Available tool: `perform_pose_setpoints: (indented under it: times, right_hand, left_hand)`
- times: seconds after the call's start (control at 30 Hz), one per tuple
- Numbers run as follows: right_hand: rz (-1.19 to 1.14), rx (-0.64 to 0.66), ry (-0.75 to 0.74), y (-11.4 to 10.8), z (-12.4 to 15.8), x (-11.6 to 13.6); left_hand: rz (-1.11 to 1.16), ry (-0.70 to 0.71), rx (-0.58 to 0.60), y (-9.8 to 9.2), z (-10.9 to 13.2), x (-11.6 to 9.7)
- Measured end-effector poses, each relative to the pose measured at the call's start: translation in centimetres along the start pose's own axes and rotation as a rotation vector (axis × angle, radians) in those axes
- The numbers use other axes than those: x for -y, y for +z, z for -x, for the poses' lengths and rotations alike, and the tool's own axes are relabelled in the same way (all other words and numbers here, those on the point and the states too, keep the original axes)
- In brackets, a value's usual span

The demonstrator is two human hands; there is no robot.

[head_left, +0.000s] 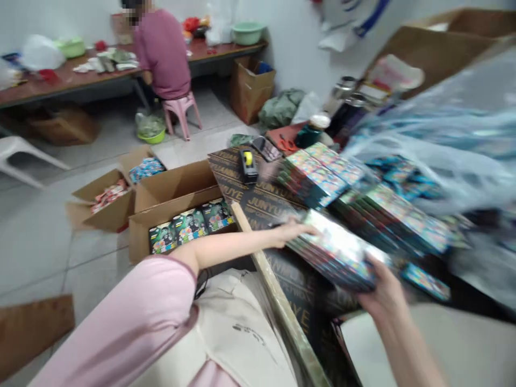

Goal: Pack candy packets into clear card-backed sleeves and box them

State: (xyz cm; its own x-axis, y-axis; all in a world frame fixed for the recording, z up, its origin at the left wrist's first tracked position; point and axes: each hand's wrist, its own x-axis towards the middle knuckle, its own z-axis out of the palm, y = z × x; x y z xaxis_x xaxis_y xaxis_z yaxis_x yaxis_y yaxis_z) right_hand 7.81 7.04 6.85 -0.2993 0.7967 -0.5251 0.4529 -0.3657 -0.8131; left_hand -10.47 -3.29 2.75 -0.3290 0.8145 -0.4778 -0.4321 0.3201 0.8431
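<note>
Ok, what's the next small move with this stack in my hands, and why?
Probably swing the stack of shiny, colourfully printed packs toward the open brown cardboard carton. Your left hand and right hand hold it at opposite ends, and dark boxes with colourful prints sit in that carton, so it seems a likely place.

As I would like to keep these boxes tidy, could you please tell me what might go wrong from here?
The stack of printed boxes is held between the left hand and right hand; if the squeeze loosens, middle boxes might slip out. The neighbouring row of boxes lies close by and could be knocked askew. The single box near the right hand might be brushed aside.
</note>
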Motion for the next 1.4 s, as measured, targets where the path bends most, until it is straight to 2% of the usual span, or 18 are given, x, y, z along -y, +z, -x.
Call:
perform_pose_setpoints:
  times: [0.03, 0.07, 0.13, 0.2, 0.3, 0.4, 0.53, 0.67, 0.8, 0.87, 0.93, 1.03, 1.1, 1.17, 1.23, 1.27, 1.33, 1.4]
  right_hand:
    - [-0.112, 0.013, 0.010, 0.4, 0.8, -0.2]
    - [-0.175, 0.036, -0.058, 0.6, 1.4, -0.4]
    - [-0.107, 0.105, -0.274, 0.4, 2.2, -1.1]
    - [0.201, 0.166, -0.493, -0.2, 2.9, -2.0]
    - [0.760, 0.161, -0.677, -0.6, 3.9, -2.7]
    - [1.043, 0.148, -0.770, 0.2, 4.0, -2.2]
    - [1.136, 0.191, -0.800, 1.8, 3.0, -1.2]
    - [1.185, 0.122, -0.845, 3.5, 2.7, -0.9]
    - [1.161, 0.091, -0.843, 5.4, 3.6, -0.3]
    - [1.086, 0.085, -0.835, 5.2, 4.7, 0.0]
    - [0.959, 0.054, -0.845, 3.6, 6.8, 0.0]
    - [0.758, -0.109, -0.878, -1.3, 11.3, -1.1]
    - [0.675, -0.259, -0.854, -5.4, 14.2, -2.4]
    - [0.664, -0.407, -0.782, -9.1, 15.8, -4.0]
    - [0.729, -0.523, -0.695, -11.8, 16.2, -5.9]
    - [0.786, -0.559, -0.653, -12.6, 16.0, -6.8]
    - [0.930, -0.563, -0.586, -13.1, 15.1, -8.6]
    - [1.054, -0.500, -0.568, -12.8, 14.1, -9.8]
  left_hand:
    - [0.007, 0.030, 0.031, -0.9, 0.7, -0.4]
    - [-0.009, 0.098, 0.077, -1.9, 1.3, -0.8]
    - [-0.109, 0.247, 0.206, -4.1, 2.0, -1.3]
    - [-0.329, 0.382, 0.333, -6.1, 2.3, -1.2]
    - [-0.608, 0.513, 0.407, -7.8, 2.5, -0.3]
    - [-0.717, 0.525, 0.469, -8.2, 2.4, 0.4]
    - [-0.774, 0.483, 0.522, -8.0, 1.3, 0.3]
    - [-0.699, 0.436, 0.546, -7.5, 0.5, -0.2]
    - [-0.604, 0.372, 0.511, -6.3, 1.5, -0.9]
    - [-0.636, 0.381, 0.452, -5.8, 2.7, -2.0]
    - [-0.704, 0.416, 0.450, -5.0, 3.8, -3.7]
    - [-0.801, 0.551, 0.614, -2.4, 4.8, -5.1]
    - [-0.886, 0.662, 0.732, 0.9, 4.6, -4.2]
    - [-1.042, 0.751, 0.787, 5.0, 3.8, -1.9]
    - [-1.252, 0.827, 0.828, 8.7, 3.1, 1.0]
    - [-1.343, 0.847, 0.796, 10.1, 2.9, 2.2]
    - [-1.470, 0.842, 0.733, 11.5, 2.8, 4.2]
    - [-1.508, 0.822, 0.700, 11.4, 3.2, 5.2]
